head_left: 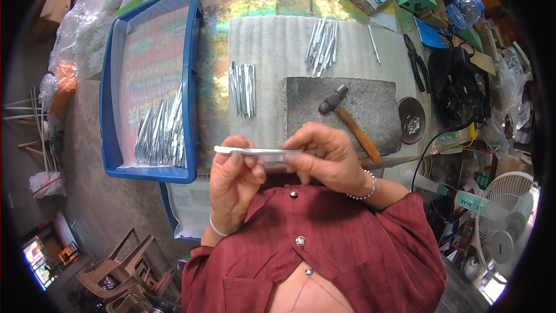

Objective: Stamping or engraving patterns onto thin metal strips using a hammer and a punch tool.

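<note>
A slim, silvery metal piece [263, 152] lies level between my two hands in front of my chest. My left hand [233, 175] pinches it towards its left end, thumb and fingers closed. The fingertips of my right hand [325, 156] grip its right end and partly hide it. Just beyond my hands, a hammer [350, 124] with a wooden handle rests on a grey stone block [379, 95]. Similar metal pieces lie in a small bundle [242, 90] and a looser pile [322, 46] on a white foam sheet [272, 40].
At left, a blue tray [108, 110] holds many more such pieces [162, 130]. Right of the block are a small dark bowl [403, 107] of tiny metal bits and black-handled pliers [415, 61]. One single piece [374, 43] lies farther back. A white fan [504, 217] stands at right.
</note>
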A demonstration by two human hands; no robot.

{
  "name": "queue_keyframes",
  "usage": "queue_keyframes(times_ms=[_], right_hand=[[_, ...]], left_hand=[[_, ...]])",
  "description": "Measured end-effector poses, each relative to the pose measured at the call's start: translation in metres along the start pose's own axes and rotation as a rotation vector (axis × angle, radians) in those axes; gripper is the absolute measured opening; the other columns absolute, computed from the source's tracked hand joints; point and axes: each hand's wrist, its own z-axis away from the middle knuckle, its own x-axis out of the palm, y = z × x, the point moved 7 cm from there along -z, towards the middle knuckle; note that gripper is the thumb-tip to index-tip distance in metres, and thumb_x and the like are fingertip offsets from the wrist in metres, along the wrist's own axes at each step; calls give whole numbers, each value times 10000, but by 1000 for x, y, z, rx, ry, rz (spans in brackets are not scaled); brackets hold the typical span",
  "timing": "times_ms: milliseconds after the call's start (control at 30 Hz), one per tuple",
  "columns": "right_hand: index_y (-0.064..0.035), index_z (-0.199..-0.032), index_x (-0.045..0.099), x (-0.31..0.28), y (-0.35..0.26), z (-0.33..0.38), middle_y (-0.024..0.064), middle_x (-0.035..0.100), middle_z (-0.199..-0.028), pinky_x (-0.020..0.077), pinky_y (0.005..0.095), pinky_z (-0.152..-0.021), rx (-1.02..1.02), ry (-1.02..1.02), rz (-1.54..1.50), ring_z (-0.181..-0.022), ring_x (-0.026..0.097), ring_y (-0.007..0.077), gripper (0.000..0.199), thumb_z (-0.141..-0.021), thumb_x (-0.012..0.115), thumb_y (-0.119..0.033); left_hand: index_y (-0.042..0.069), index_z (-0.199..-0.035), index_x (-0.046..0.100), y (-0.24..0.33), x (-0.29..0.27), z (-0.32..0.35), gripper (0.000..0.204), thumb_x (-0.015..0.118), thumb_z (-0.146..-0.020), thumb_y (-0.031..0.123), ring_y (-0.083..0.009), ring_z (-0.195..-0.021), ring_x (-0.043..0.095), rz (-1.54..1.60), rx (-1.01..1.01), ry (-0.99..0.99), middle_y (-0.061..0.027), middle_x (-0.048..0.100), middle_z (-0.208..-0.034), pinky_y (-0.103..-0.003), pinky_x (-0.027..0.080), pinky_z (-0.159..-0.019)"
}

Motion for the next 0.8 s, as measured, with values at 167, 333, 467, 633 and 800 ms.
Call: queue_keyframes(times_ms=[167,333,467,633,800], right_hand=[[30,-1128,529,1,-11,4,52,642,-846,487,201,-612,137,-150,425,-693,609,54,336,-814,649,17],[4,-1104,556,-56,-53,24,79,635,-858,499,240,-629,-227,256,807,-696,613,115,308,-812,650,-29],[-9,-1106,554,-82,-64,37,130,594,-954,496,340,-739,-263,436,1303,-853,604,245,334,-800,651,-99],[3,-1144,511,-85,-51,45,146,531,-1094,458,377,-824,-230,448,1553,-1013,529,298,416,-775,653,-123],[14,-1104,515,-78,-35,42,133,523,-1009,479,343,-738,-247,414,1639,-898,539,262,402,-718,609,-53]], left_hand=[[-24,-985,579,33,12,-12,155,506,-947,107,-150,-729,548,-448,320,70,-71,519,-861,-237,472,-600],[-43,-957,620,57,25,-52,131,563,-897,59,-111,-660,558,-1366,554,218,-84,596,-797,-232,448,-584],[-42,-948,634,56,1,-100,165,630,-841,83,-193,-597,586,-1860,636,269,-135,621,-786,-285,469,-589],[-17,-946,643,44,-11,-129,213,659,-817,151,-289,-687,623,-2124,615,277,-156,634,-818,-377,481,-636],[13,-924,649,22,38,-136,166,654,-815,138,-248,-690,614,-2198,731,159,-127,621,-792,-346,474,-630]])
